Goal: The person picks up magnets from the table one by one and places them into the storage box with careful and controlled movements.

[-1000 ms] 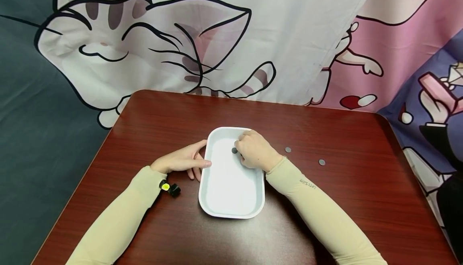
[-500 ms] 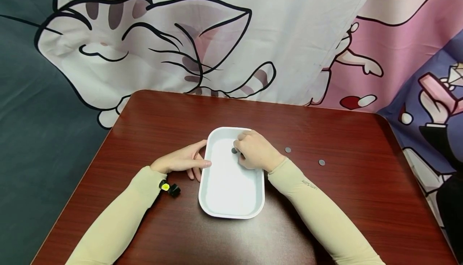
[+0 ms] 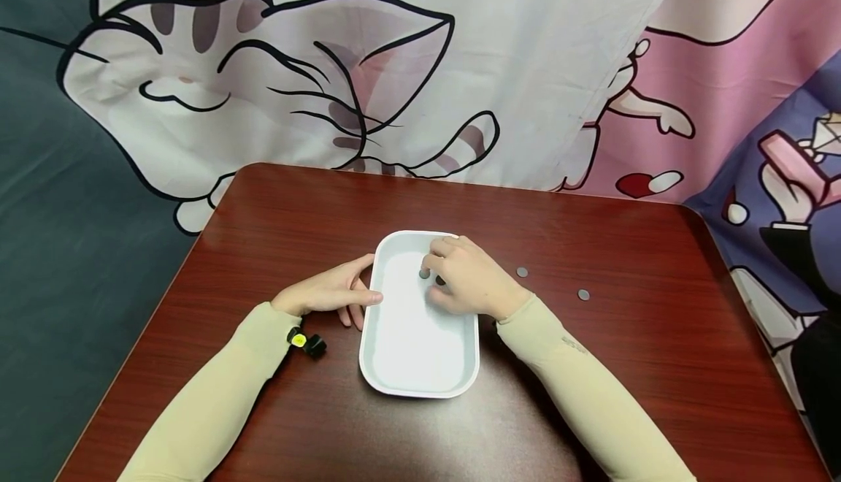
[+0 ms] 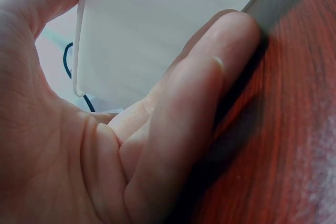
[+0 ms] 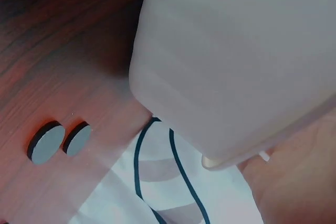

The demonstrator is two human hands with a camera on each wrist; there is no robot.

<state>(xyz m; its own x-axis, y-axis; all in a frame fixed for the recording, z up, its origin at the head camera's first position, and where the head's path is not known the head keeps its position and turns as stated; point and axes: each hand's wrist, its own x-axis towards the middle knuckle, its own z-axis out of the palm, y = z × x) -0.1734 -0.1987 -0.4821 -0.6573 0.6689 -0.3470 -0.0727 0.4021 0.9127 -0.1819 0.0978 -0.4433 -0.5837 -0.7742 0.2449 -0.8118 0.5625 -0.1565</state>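
A white rectangular tray point(image 3: 420, 350) lies on the table. My left hand point(image 3: 328, 293) grips its left side, thumb over the rim; in the left wrist view the fingers point(image 4: 178, 119) lie along the outer wall. My right hand point(image 3: 474, 277) is over the tray's upper right, fingers loosely bent and spread. A small grey disc point(image 3: 423, 274) lies in the tray at the index fingertip. A darker disc point(image 3: 440, 280) shows between index finger and thumb, apparently unpinched. The right wrist view shows the tray's outer wall point(image 5: 226, 66); my right fingers are hidden there.
On the brown table point(image 3: 578, 380), right of the tray, lie two more discs, a nearer one point(image 3: 522, 272) and a farther one point(image 3: 583, 295). They have grey faces and black edges. A printed cat curtain point(image 3: 539, 66) hangs behind the table's far edge.
My right hand has shifted slightly right and its fingers have spread, so the darker disc now shows between index finger and thumb. My left hand and the tray stay in place.
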